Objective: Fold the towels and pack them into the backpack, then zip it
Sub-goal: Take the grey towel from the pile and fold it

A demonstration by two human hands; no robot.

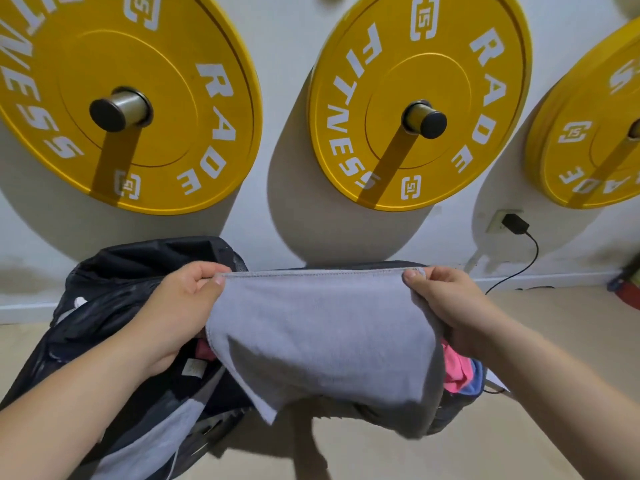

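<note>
Towel (318,334), pinched by left hand (176,306) and right hand (446,299), overhangs backpack (138,268) holding pink cloth (454,370).

Grey towel (322,341), black backpack (114,289), pink cloth (455,370), yellow white-lettered weight plates (415,98)

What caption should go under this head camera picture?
Grey towel pinched at its top corners by left hand and right hand above the black backpack, yellow plates behind.

bright overhead light, hard wall shadows, bowed wide-angle edges
</note>
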